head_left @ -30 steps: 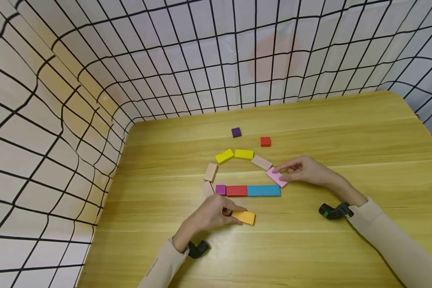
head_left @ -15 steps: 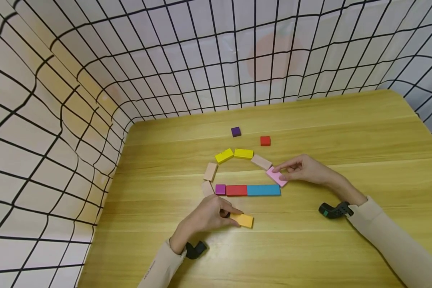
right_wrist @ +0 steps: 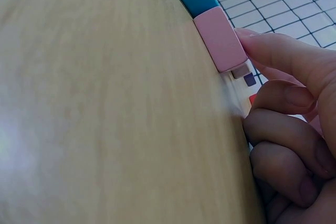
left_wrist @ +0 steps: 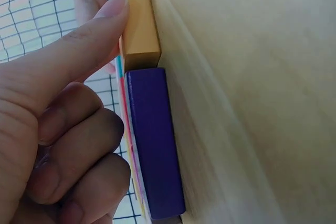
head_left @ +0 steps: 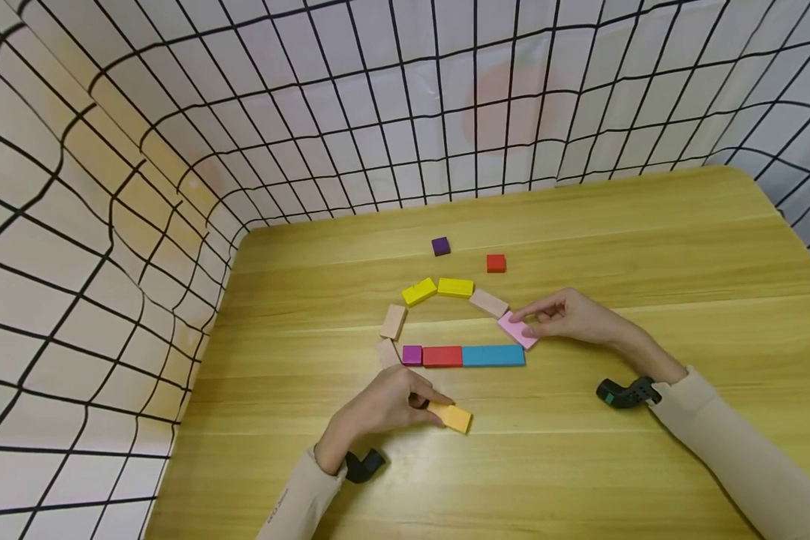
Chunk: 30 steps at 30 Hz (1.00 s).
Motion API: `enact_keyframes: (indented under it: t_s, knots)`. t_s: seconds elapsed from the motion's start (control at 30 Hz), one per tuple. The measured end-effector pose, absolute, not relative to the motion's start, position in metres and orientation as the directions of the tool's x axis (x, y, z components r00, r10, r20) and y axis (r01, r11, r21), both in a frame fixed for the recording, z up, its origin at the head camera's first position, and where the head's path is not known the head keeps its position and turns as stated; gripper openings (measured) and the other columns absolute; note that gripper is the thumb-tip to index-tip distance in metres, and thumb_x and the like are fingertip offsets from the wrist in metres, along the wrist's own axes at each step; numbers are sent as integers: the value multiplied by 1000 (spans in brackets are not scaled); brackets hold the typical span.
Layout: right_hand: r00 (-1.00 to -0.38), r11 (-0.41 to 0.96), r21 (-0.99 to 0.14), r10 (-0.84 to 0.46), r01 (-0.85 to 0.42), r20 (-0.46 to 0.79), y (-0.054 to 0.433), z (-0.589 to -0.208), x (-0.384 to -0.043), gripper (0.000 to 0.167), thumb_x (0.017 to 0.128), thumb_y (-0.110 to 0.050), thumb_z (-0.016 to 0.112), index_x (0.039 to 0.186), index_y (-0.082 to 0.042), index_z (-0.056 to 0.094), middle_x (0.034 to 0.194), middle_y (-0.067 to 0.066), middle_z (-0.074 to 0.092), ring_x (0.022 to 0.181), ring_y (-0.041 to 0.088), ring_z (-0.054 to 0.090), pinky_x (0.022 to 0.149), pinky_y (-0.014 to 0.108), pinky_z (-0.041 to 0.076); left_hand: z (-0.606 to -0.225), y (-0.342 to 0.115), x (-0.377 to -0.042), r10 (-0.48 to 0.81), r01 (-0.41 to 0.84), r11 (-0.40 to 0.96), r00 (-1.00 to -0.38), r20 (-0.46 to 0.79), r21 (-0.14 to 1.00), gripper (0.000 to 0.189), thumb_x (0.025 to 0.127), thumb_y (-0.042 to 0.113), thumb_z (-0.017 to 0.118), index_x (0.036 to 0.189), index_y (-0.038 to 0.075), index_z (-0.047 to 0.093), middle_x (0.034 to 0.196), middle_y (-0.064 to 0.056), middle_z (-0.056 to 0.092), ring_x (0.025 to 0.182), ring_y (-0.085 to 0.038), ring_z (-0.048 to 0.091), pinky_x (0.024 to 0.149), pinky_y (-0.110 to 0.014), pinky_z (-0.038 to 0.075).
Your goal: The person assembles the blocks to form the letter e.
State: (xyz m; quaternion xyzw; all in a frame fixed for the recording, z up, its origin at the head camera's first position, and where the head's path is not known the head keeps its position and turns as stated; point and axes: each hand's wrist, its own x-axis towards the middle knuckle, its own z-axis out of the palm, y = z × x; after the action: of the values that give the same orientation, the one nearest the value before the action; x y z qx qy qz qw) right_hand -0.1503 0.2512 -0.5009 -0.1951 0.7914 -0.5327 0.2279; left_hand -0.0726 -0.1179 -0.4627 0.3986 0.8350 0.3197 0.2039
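Note:
My left hand (head_left: pixel 385 401) pinches an orange block (head_left: pixel 454 418) between thumb and index finger, near the front of a ring of blocks. In the left wrist view, a dark purple block (left_wrist: pixel 152 140) lies end to end with it, mostly hidden under the hand in the head view. At the ring's right side, my right hand (head_left: pixel 570 319) holds a pink block (head_left: pixel 517 330) with thumb and index fingertips. That block adjoins a pale block (head_left: pixel 489 303). Inside the curve, a magenta block (head_left: pixel 412 355), red block (head_left: pixel 442 356) and blue block (head_left: pixel 493 355) form a straight row.
Two yellow blocks (head_left: pixel 455 287) and pale wooden blocks (head_left: pixel 394 321) continue the curve at the back and left. Behind it lie a dark purple cube (head_left: pixel 440 246) and a small red block (head_left: pixel 496 263). Black wire mesh (head_left: pixel 412 112) borders the wooden table (head_left: pixel 648 255).
My left hand has shifted slightly left, and the orange block has moved with it, its right end turning toward the table's front. The right hand stays on the pink block.

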Motion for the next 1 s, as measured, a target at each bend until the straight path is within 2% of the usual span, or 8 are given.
enact_keyframes:
  t_s: [0.2, 0.57, 0.63, 0.7, 0.8, 0.83, 0.93, 1.0]
  knots:
    - [-823, 357, -932, -546, -63, -154, 250, -498, -149, 32, 93, -16, 78, 123, -6, 76, 62, -7, 41, 60, 6, 36, 53, 27, 32, -461, -118, -73, 800, 536, 478, -593, -93, 696, 29, 85, 19, 86, 113, 12, 82, 70, 9, 57, 63, 5, 38, 58, -12, 30]
    - [-830, 383, -922, -529, -47, -178, 248, -494, -148, 32, 92, -18, 79, 123, -8, 77, 64, -5, 41, 61, 8, 37, 55, 26, 32, -460, -119, -74, 800, 517, 468, -593, -94, 717, 29, 86, 20, 86, 114, 13, 82, 66, 10, 46, 62, 5, 37, 57, -13, 29]
    - [-832, 388, -920, -526, -51, -176, 248, -494, -148, 32, 92, -19, 80, 122, -9, 77, 63, -5, 41, 60, 8, 36, 54, 26, 31, -459, -120, -78, 795, 500, 465, -598, -97, 731, 29, 86, 21, 85, 114, 13, 82, 67, 10, 52, 62, 4, 37, 57, -13, 29]
    - [-833, 387, -920, -527, -56, -171, 249, -495, -148, 32, 92, -19, 80, 122, -9, 77, 63, -5, 41, 60, 7, 36, 54, 26, 31, -456, -121, -85, 773, 468, 467, -629, -88, 750, 26, 87, 20, 84, 112, 11, 82, 69, 7, 60, 60, 3, 37, 56, -14, 30]
    - [-832, 383, -922, -528, -56, -169, 250, -496, -148, 32, 92, -19, 80, 122, -11, 77, 63, -6, 41, 60, 7, 36, 54, 26, 31, -447, -121, -104, 698, 431, 469, -715, -25, 771, 27, 88, 16, 83, 113, 6, 81, 65, 5, 58, 58, 0, 34, 54, -16, 28]
    - [-832, 385, -921, -528, -56, -170, 250, -497, -148, 31, 92, -19, 80, 122, -11, 77, 63, -6, 41, 60, 7, 36, 54, 26, 31, -444, -121, -112, 661, 420, 476, -750, 1, 773, 27, 89, 15, 83, 114, 4, 80, 64, 5, 56, 57, -2, 33, 53, -17, 28]
    - [-833, 386, -921, -525, -52, -173, 250, -496, -148, 32, 92, -20, 80, 122, -10, 77, 63, -5, 41, 60, 8, 36, 54, 27, 31, -433, -118, -144, 555, 424, 517, -827, 86, 744, 31, 90, 16, 82, 118, 2, 78, 58, 5, 36, 54, -5, 30, 51, -19, 26]
    - [-835, 389, -920, -522, -50, -175, 249, -495, -147, 32, 92, -20, 80, 122, -9, 77, 63, -5, 42, 60, 8, 36, 54, 27, 31, -429, -113, -167, 502, 440, 556, -854, 138, 705, 32, 91, 15, 81, 119, 2, 77, 56, 5, 35, 54, -8, 30, 51, -20, 25]
